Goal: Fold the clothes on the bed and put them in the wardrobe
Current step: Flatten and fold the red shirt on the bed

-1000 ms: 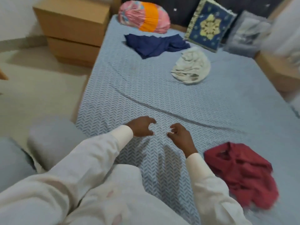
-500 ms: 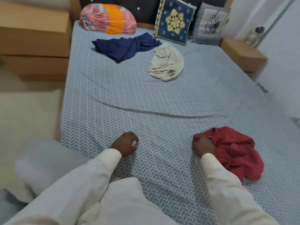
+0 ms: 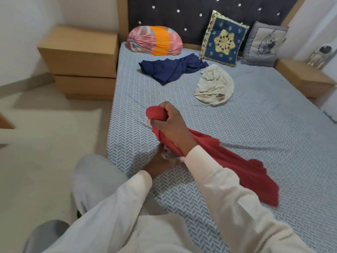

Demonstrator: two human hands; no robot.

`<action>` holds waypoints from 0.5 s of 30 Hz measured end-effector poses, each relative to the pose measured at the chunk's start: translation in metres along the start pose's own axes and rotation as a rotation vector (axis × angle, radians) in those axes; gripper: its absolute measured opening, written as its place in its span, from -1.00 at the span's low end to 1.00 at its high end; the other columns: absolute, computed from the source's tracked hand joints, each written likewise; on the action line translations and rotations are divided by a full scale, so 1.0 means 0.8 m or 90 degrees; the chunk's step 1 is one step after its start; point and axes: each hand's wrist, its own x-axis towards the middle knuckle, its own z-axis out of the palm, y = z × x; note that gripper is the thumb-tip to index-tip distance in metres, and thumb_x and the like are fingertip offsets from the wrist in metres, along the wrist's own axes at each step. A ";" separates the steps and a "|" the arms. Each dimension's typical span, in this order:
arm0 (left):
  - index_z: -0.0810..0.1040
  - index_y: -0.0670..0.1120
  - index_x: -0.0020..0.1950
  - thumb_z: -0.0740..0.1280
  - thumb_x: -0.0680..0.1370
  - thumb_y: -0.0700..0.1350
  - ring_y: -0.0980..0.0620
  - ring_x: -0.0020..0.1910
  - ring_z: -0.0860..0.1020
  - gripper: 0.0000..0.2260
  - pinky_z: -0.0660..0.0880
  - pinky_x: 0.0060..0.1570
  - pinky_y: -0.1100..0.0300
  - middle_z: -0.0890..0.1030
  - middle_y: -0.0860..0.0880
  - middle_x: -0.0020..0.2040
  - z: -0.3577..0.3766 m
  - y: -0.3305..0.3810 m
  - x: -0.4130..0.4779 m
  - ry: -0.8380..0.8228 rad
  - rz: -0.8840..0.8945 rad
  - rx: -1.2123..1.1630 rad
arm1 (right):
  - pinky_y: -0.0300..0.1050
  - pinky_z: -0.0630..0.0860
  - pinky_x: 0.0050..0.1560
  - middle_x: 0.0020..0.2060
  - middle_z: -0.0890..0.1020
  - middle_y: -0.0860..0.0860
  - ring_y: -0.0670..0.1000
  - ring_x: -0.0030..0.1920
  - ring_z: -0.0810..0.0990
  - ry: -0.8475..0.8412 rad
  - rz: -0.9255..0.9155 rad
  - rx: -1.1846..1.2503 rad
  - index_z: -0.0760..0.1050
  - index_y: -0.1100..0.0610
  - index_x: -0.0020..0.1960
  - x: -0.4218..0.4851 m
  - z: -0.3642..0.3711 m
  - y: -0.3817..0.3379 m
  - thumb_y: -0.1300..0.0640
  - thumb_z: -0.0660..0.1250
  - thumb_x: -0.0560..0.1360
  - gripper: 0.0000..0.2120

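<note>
I have the right hand [image 3: 171,125] front and centre, fingers and thumb curled tight round a bunched end of the red garment [image 3: 237,167], the wad poking out above the knuckles. From that fist the red cloth runs down under the wrist and trails off to the right, its far end lying spread on the bed [image 3: 255,134] beside my right sleeve. The left hand [image 3: 158,161] sits lower, just under the right wrist and right against the hanging part of the red cloth; its fingers are half hidden there, so I cannot tell whether they pinch the fabric or merely touch it. Both arms come in from the bottom edge in pale long sleeves. Moving out, the bed's sheet is a blue-grey herringbone print with long creases running across it. Further up the bed, well apart from the hands, a navy garment [image 3: 171,69] lies rumpled, and just to its right a cream garment [image 3: 215,86] sits in a loose heap. Behind them, against the dark studded headboard [image 3: 173,11], I see a pink and orange pillow [image 3: 155,41], a blue embroidered cushion [image 3: 223,39] propped upright, and a grey cushion [image 3: 264,44] leaning next to it. A wooden bedside cabinet [image 3: 80,52] stands to the left of the bed on the pale floor [image 3: 45,143], and a lower wooden bedside table [image 3: 300,77] stands to the right, carrying a small pale ornament [image 3: 319,55].
</note>
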 end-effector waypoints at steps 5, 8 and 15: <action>0.47 0.34 0.15 0.32 0.44 0.30 -0.15 0.18 0.58 -0.70 0.50 0.18 -0.21 0.59 -0.09 0.21 -0.079 0.036 0.037 0.255 0.119 -0.094 | 0.18 0.56 -0.02 -0.12 0.60 0.18 0.11 -0.12 0.58 0.053 -0.026 0.345 0.49 0.10 -0.01 0.065 0.003 -0.079 0.17 0.54 0.32 -0.68; 0.48 0.20 0.21 0.25 0.59 0.14 -0.03 0.10 0.59 -0.79 0.51 0.18 -0.07 0.60 -0.06 0.15 -0.130 0.143 0.032 0.338 0.266 -0.111 | 0.07 0.49 -0.08 -0.16 0.57 0.12 0.10 -0.15 0.53 0.163 -0.155 0.507 0.47 0.13 0.00 0.114 -0.042 -0.140 0.27 0.48 0.40 -0.75; 0.35 0.16 0.38 0.28 0.50 0.02 -0.05 0.15 0.57 -0.56 0.50 0.16 0.03 0.59 -0.02 0.23 -0.147 0.231 0.041 0.285 0.373 0.380 | 0.20 0.57 0.17 0.04 0.61 0.14 0.12 0.00 0.64 0.534 -0.184 0.548 0.47 0.12 0.06 0.143 -0.189 -0.115 0.09 0.47 0.44 -0.73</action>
